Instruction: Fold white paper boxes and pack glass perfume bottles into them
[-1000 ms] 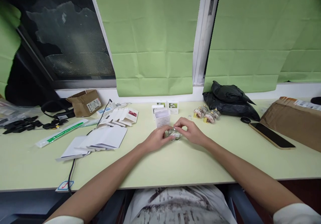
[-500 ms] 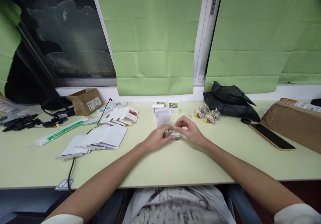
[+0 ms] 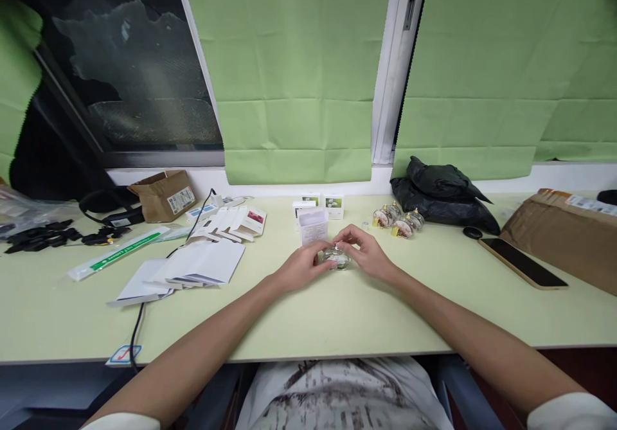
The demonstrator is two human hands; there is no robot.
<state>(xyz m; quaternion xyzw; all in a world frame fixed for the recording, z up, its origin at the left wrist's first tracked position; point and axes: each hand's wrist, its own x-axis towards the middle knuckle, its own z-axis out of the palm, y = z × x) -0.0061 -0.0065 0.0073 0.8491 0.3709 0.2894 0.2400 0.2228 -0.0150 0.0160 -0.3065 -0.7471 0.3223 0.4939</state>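
Observation:
A small round glass perfume bottle (image 3: 339, 260) rests on the table in front of me. My left hand (image 3: 304, 264) is closed around its left side, thumb on the front. The fingers of my right hand (image 3: 365, 253) pinch the bottle's top at the neck; whatever small part lies between them is hidden. Right behind the bottle stands an open white box (image 3: 313, 225). Farther right, several similar perfume bottles (image 3: 402, 225) with gold caps lie together, and a small clear cap (image 3: 365, 225) is by itself to their left.
Small white boxes (image 3: 333, 206) stand at the back. Flattened white cartons (image 3: 202, 261) are spread at left, crossed by a black cable (image 3: 138, 327). A phone (image 3: 523, 262), a brown package (image 3: 563, 240) and black plastic bags (image 3: 441, 195) occupy the right side.
The fingers of my right hand have dropped slightly onto the bottle's top. My left hand keeps its hold, and the bottle stays in place.

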